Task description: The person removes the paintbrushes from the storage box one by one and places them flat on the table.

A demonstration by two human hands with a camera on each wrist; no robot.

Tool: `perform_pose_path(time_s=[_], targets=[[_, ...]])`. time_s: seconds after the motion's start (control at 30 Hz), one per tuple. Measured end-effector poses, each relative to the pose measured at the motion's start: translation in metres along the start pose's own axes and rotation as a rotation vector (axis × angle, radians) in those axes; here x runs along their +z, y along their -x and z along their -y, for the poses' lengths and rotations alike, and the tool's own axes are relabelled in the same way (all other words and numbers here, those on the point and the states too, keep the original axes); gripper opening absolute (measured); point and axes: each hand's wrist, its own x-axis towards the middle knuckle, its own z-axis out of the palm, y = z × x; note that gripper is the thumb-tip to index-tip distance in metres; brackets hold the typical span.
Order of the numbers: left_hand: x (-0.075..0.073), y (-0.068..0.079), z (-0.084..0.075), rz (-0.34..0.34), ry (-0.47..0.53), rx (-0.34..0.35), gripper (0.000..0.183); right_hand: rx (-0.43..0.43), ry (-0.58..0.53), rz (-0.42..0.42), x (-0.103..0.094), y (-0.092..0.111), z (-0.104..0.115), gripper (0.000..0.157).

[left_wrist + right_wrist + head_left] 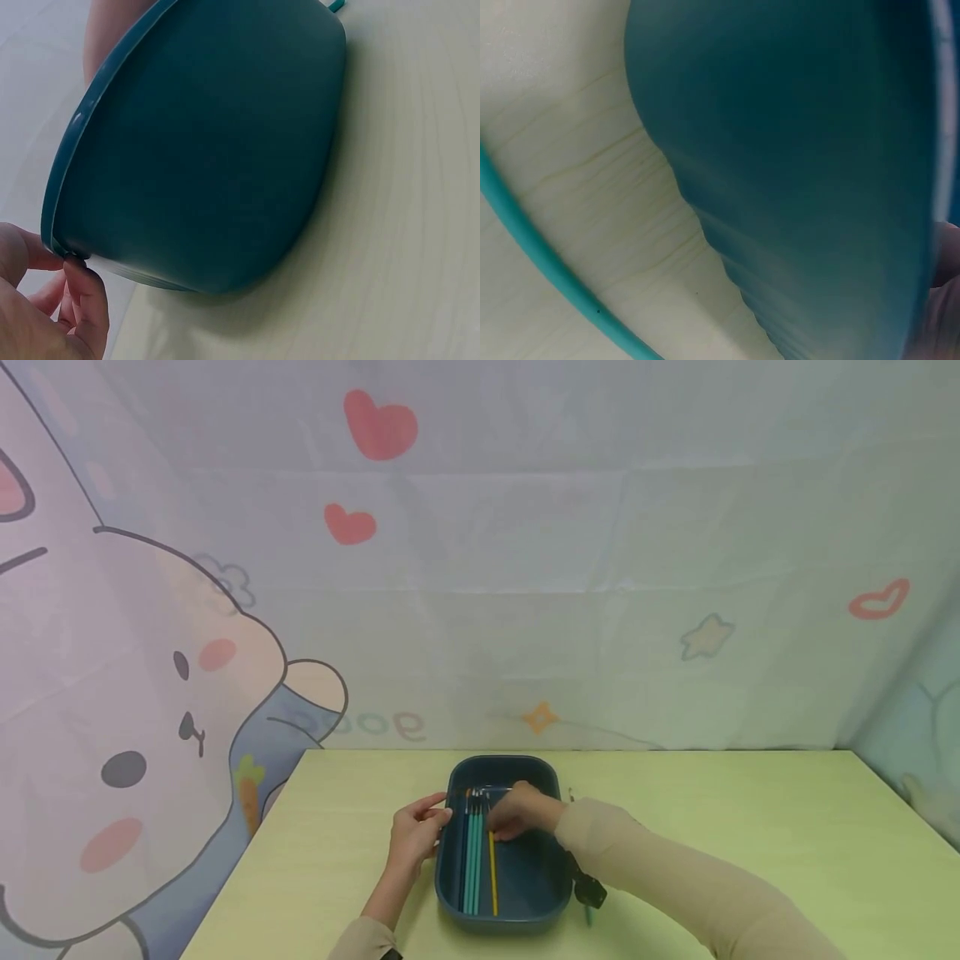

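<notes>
A dark blue plastic bin [504, 925] stands on the table. Along its left side lie a dark-handled paintbrush and several teal paintbrushes [472, 864], bristles towards the far end. Just right of them lies a yellow paintbrush [493, 877]. My right hand [521, 810] reaches into the bin and pinches the yellow paintbrush near its bristle end; its fingertips are partly hidden. My left hand [415, 835] pinches the bin's left rim between thumb and fingers, as the left wrist view also shows, with the hand [56, 315] at the rim's corner.
Beside the bin's right wall another teal paintbrush [555, 274] lies on the table [720, 810], mostly covered by my right forearm in the head view. A dark wrist camera [589, 891] hangs by the bin's right edge. A printed cloth [525, 568] rises behind the table.
</notes>
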Motion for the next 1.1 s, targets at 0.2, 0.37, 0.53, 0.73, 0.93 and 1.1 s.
perform_pose_path(time_s=[0.2, 0.37, 0.53, 0.73, 0.93, 1.1], targets=[[0.0, 0.0, 0.0, -0.006, -0.003, 0.001, 0.034, 0.018, -0.015, 0.048, -0.001, 0.0, 0.0, 0.005], [0.0, 0.0, -0.001, -0.006, -0.005, 0.005, 0.034, 0.031, -0.018, 0.066, -0.005, 0.002, 0.002, 0.009], [0.001, 0.0, -0.001, -0.005, -0.003, 0.007, 0.033, 0.02, -0.036, 0.075, -0.008, 0.001, 0.001, 0.011], [0.001, -0.002, 0.0, -0.004, 0.012, 0.011, 0.033, 0.015, -0.072, 0.118, -0.012, -0.003, 0.001, 0.012], [0.0, -0.001, 0.002, -0.001, 0.014, 0.014, 0.034, 0.02, -0.085, 0.158, -0.015, -0.003, 0.002, 0.015], [0.001, -0.001, 0.003, -0.005, 0.014, 0.021, 0.034, 0.021, -0.092, 0.187, -0.015, -0.002, 0.002, 0.017]])
